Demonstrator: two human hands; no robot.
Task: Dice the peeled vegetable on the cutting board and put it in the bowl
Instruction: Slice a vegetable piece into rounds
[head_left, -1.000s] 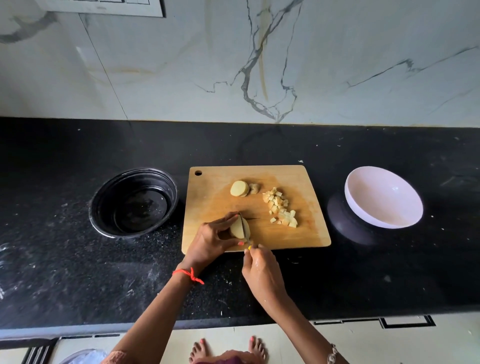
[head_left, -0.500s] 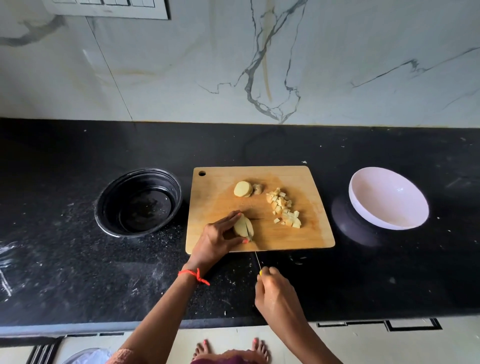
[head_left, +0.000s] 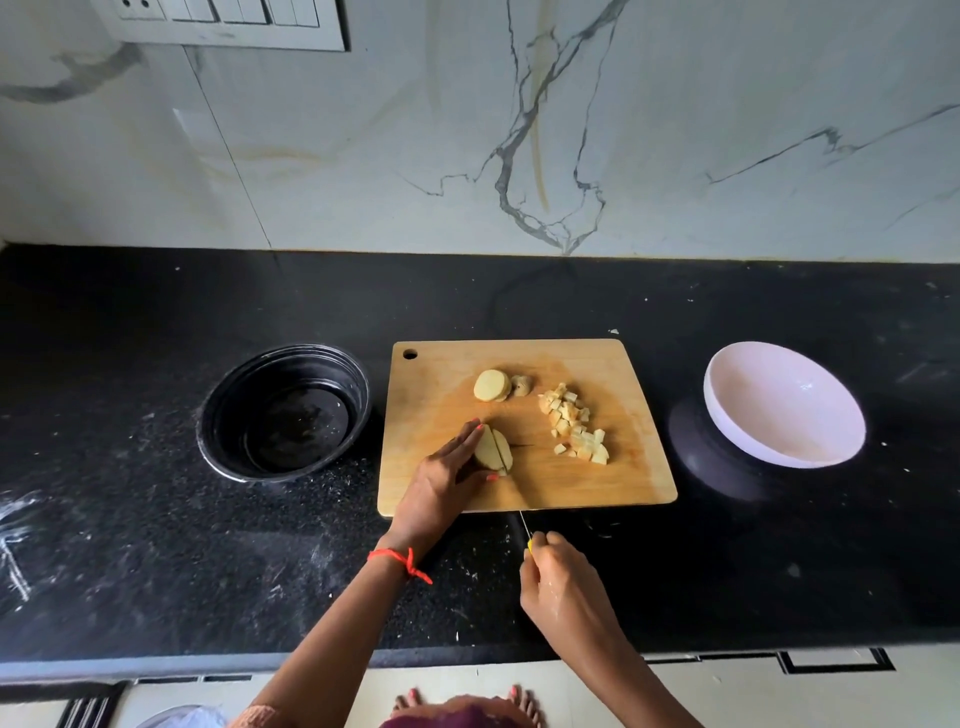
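A wooden cutting board (head_left: 623, 467) lies on the black counter. My left hand (head_left: 441, 480) pins a peeled potato piece (head_left: 493, 449), which shows cut lines, near the board's front left. My right hand (head_left: 558, 584) grips a thin knife (head_left: 524, 522) with a yellow handle, pulled back past the board's front edge, its blade pointing toward the potato. A pile of diced cubes (head_left: 574, 428) sits mid-board. A round slice stack (head_left: 491, 385) and a small end piece lie behind it. An empty white bowl (head_left: 784, 405) stands tilted at the right.
A black round bowl (head_left: 283, 410) stands left of the board. The black counter (head_left: 156, 545) is speckled with white marks. A marble wall rises behind, with a switch panel (head_left: 218, 21) at top left. Bare feet show below the counter's edge.
My right hand has drawn the knife back toward me, out of the potato and off the board's front edge. My left hand stays on the potato piece.
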